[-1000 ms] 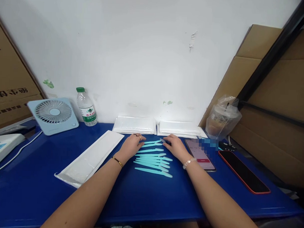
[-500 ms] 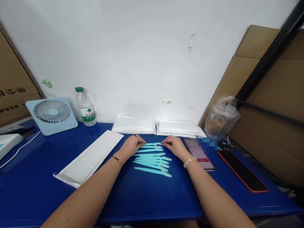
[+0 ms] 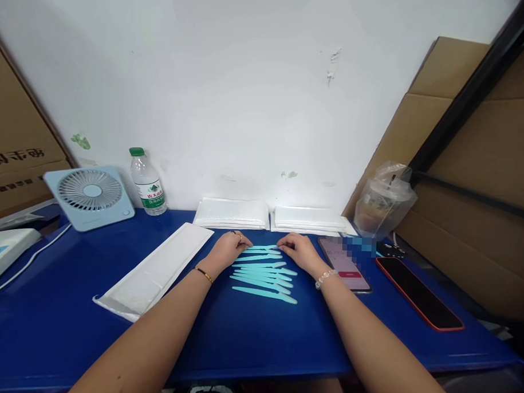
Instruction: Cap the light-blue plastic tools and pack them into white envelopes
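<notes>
Clock read from the turquoise sticks (image 3: 259, 271), 12 toward the wall (image 3: 257, 93). Sticks loosely fanned on the blue surface (image 3: 265, 340), long axes roughly 9 to 3: tapered handles at 9, paler heads at 3. Nearest stick (image 3: 258, 292) slants, head just past 3. White padded envelope (image 3: 156, 270) at 9, long axis toward 1; contents cannot be told. Farthest stick (image 3: 261, 248) lies between the hands: left hand (image 3: 228, 248) at 11, grip pinched on its handle end; right hand (image 3: 301, 252) at 1, grip pinched on its head end. White packets (image 3: 231, 214) at 11 and 1. At 2, lidded cup (image 3: 379, 206) of brown drink inside a clear bag (image 3: 407, 198). At 10, green-capped bottle (image 3: 149, 184); fill level unclear.
</notes>
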{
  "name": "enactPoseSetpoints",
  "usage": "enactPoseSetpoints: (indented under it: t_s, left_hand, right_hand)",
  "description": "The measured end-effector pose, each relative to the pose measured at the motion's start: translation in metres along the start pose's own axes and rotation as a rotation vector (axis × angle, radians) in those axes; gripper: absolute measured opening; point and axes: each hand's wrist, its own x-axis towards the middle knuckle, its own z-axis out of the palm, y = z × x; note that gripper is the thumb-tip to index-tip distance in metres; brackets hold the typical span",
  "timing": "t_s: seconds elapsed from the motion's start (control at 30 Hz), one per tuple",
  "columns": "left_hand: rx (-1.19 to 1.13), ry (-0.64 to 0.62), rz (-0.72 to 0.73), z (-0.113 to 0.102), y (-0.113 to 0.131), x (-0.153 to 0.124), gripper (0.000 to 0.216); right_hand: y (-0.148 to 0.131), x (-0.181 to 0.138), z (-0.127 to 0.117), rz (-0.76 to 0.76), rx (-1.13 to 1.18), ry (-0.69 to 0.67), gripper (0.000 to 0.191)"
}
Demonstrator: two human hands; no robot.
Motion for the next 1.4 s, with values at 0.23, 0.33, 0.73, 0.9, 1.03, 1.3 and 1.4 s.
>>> enactPoseSetpoints:
  t_s: [0.23,0.33,0.73,0.9,1.03,1.3,1.4]
  left_hand:
    - [-0.013,-0.027,0.010,0.003,0.001,0.002,0.025]
    - [-0.032,-0.036,0.024,0.004,0.000,0.000,0.025]
    - [-0.055,-0.187,0.130,-0.020,0.041,-0.018,0.023]
    - [-0.020,-0.331,0.213,-0.021,0.053,-0.024,0.022]
    - [0.041,-0.105,0.104,-0.018,0.039,-0.019,0.027]
    - [0.137,-0.198,-0.043,-0.003,0.023,-0.021,0.084]
    - [0.139,-0.200,-0.019,-0.003,0.028,-0.021,0.080]
  right_hand:
    - [-0.014,-0.001,0.008,-0.062,0.060,-0.027,0.015]
    - [-0.006,-0.001,-0.003,-0.103,0.025,0.015,0.018]
    - [0.023,-0.004,-0.026,0.148,-0.292,0.039,0.008]
    - [0.020,-0.005,-0.026,0.149,-0.224,0.100,0.009]
    - [0.016,-0.003,-0.029,0.245,-0.005,0.239,0.021]
    - [0.010,-0.002,-0.023,0.308,0.316,0.225,0.029]
    - [0.012,-0.003,-0.021,0.329,0.389,0.198,0.023]
